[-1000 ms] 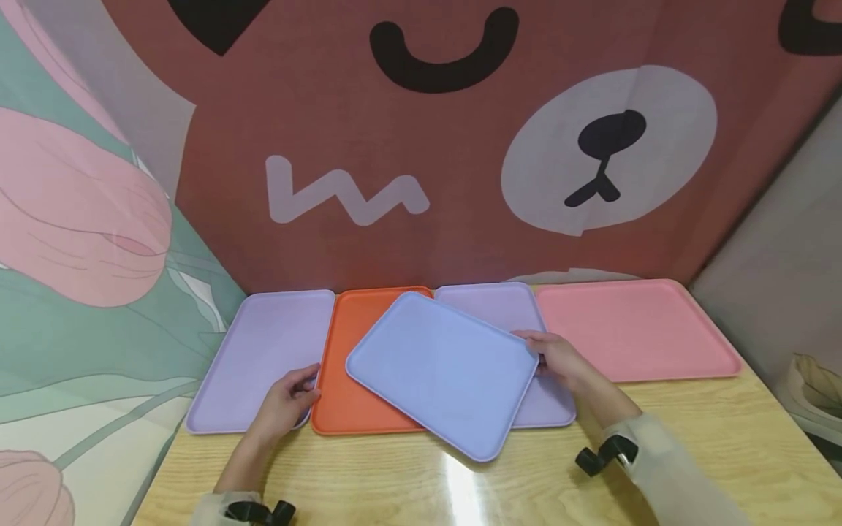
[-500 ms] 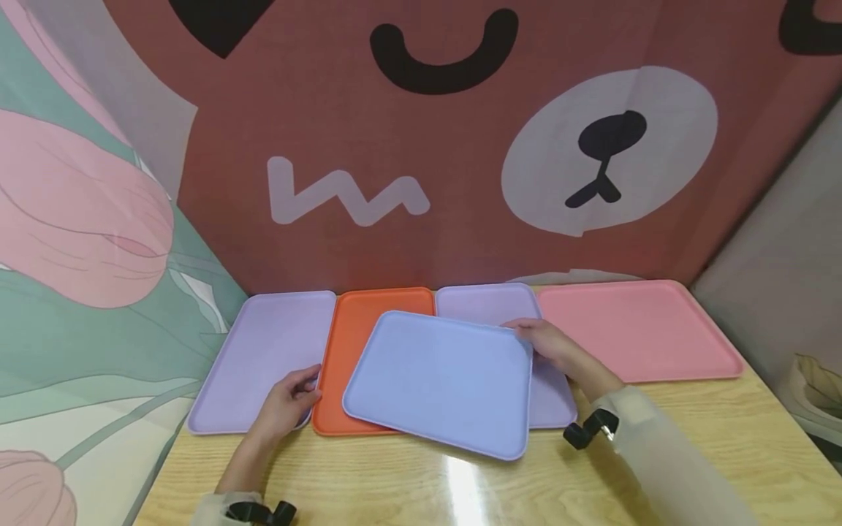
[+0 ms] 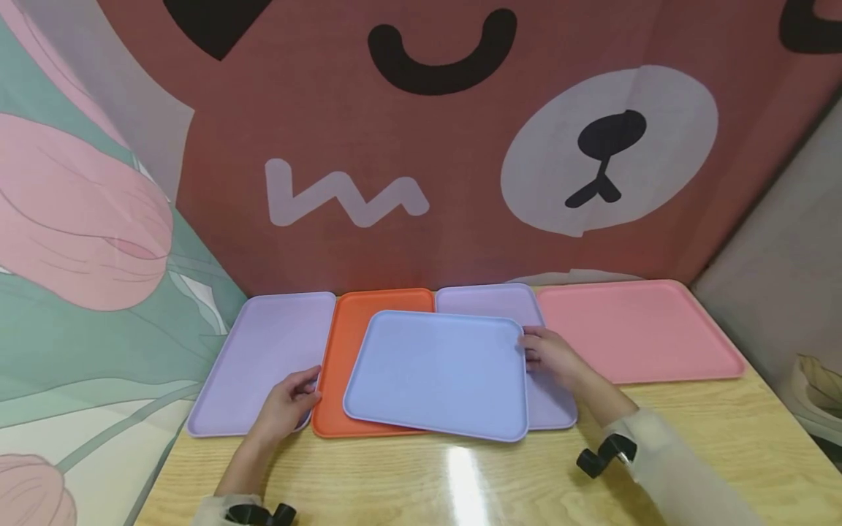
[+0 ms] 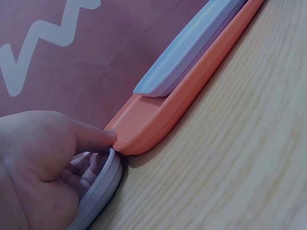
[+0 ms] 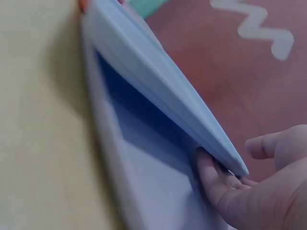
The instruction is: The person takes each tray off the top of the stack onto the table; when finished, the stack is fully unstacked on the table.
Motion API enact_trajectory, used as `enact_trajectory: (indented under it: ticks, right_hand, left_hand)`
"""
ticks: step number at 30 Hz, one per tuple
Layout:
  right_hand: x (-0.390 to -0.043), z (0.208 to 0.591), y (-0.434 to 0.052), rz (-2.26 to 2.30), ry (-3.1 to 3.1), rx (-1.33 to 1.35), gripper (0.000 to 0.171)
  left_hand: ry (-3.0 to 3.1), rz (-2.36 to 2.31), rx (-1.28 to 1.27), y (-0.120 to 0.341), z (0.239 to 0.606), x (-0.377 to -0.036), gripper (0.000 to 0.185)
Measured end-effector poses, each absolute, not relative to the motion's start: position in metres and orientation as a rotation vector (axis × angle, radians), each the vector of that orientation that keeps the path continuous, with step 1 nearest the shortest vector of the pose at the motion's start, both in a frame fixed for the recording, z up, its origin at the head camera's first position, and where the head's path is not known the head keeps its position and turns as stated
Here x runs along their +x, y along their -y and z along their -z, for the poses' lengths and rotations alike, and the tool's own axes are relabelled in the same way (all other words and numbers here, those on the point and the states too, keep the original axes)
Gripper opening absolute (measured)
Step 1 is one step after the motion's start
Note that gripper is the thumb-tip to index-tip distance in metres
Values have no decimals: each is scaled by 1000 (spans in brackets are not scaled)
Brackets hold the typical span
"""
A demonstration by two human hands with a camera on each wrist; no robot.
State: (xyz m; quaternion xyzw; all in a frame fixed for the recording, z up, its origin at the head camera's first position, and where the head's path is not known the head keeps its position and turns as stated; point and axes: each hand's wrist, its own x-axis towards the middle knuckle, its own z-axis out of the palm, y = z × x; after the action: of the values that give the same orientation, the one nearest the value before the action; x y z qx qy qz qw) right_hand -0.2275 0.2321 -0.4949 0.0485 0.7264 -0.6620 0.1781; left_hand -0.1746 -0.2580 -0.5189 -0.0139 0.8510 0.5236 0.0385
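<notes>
A light blue rectangular tray (image 3: 441, 372) lies across the orange tray (image 3: 332, 409) and the right-hand lavender tray (image 3: 552, 405). At its right edge is my right hand (image 3: 555, 358); in the right wrist view the fingers (image 5: 213, 179) bend under the rim while the thumb stands apart above it. A gap shows beneath the raised blue edge. My left hand (image 3: 284, 402) rests at the front right corner of the left lavender tray (image 3: 276, 329), fingers loosely bent. Its thumb (image 4: 98, 139) touches the orange tray's corner in the left wrist view.
A pink tray (image 3: 645, 329) lies at the right end of the row. The trays stand along a wall cloth (image 3: 460, 248) printed with a bear face. Bare wooden tabletop (image 3: 395, 482) runs along the front. A beige container (image 3: 816, 387) sits beyond the table's right side.
The blue tray has turned to lie nearly square with the row and moved slightly left. My right hand has moved along its edge, its thumb now off the rim. The left hand stays put.
</notes>
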Motion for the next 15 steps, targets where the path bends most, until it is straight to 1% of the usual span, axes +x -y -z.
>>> enact_trajectory:
  ticks: [8, 15]
  right_hand:
    - [-180, 496, -224, 1884, -1910, 38, 73]
    - [-152, 499, -226, 1901, -1840, -58, 80]
  left_hand:
    - [-2617, -1611, -25, 257, 519, -174, 48]
    - [-2601, -1624, -44, 258, 519, -174, 48]
